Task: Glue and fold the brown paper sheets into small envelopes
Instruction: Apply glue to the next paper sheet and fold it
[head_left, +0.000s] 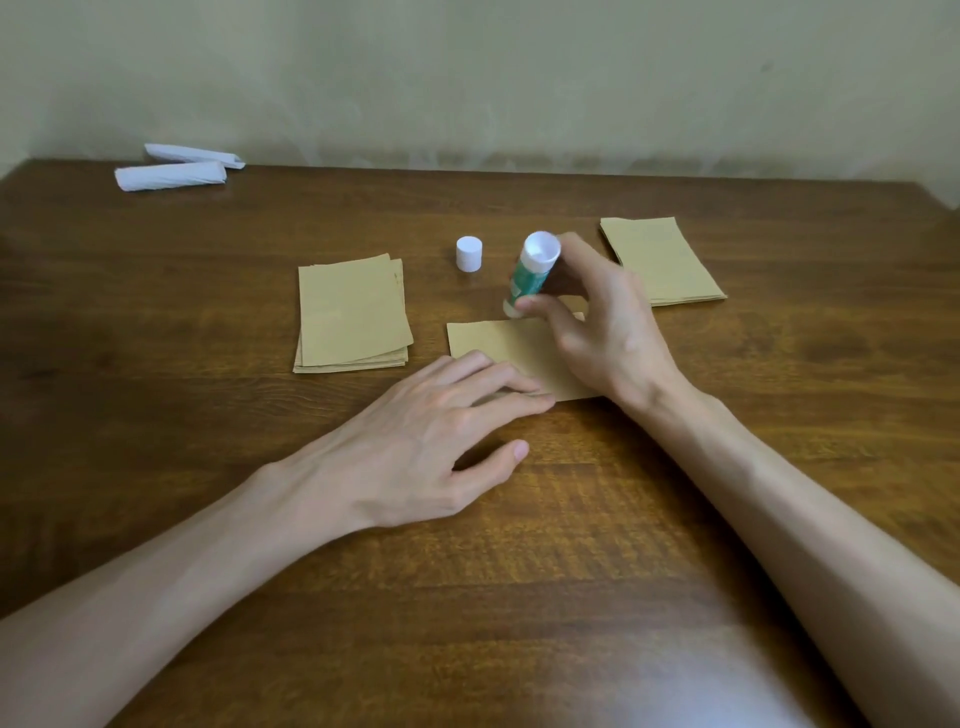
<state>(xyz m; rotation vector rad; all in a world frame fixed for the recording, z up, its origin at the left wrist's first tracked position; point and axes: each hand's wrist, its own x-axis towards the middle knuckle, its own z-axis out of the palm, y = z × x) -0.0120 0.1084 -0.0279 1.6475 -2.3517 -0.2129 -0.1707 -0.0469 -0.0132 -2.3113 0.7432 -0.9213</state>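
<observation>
A folded brown paper sheet (498, 343) lies in the middle of the wooden table (208, 260). My left hand (431, 441) presses flat on its near edge with straight fingers. My right hand (597, 327) grips a green and white glue stick (530, 270), tilted with its tip down at the sheet's far edge. The stick's white cap (469, 253) stands alone just behind. One stack of brown sheets (350, 314) lies to the left, another stack (662, 260) at the back right.
Two rolled white paper pieces (171, 174) lie at the far left corner near the wall (467, 78). The table's near half holds only my forearms.
</observation>
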